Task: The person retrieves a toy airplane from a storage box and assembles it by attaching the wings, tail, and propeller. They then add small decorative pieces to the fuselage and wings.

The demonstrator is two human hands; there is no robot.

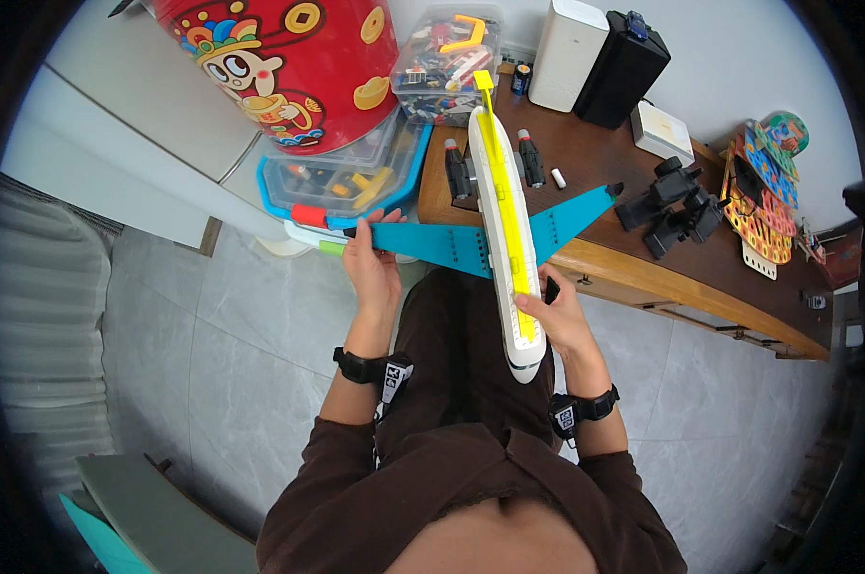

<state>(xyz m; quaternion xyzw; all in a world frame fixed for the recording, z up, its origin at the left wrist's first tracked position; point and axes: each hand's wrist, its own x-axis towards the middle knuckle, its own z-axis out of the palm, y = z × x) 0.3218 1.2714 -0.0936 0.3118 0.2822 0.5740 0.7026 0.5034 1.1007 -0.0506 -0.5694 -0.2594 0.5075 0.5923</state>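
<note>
A toy airplane (495, 196) with a white body, a yellow stripe along its top and teal wings is held over my lap, its rounded nose toward me. My left hand (372, 268) grips the tip of the left wing (427, 243). My right hand (558, 316) is closed round the body near the nose, thumb on top and the other fingers partly hidden beneath. The right wing (576, 218) reaches over the cabinet edge. Dark grey engine-like pieces (457, 172) (531, 161) lie on the cabinet on either side of the body.
A brown wooden cabinet (643, 277) bears a white box-shaped device (568, 55), a black one (625, 72), black jointed parts (674, 206) and colourful perforated boards (762, 196). At left stand a red bucket (346, 57), a clear bin of bricks (447, 67) and a blue-rimmed case (277, 196).
</note>
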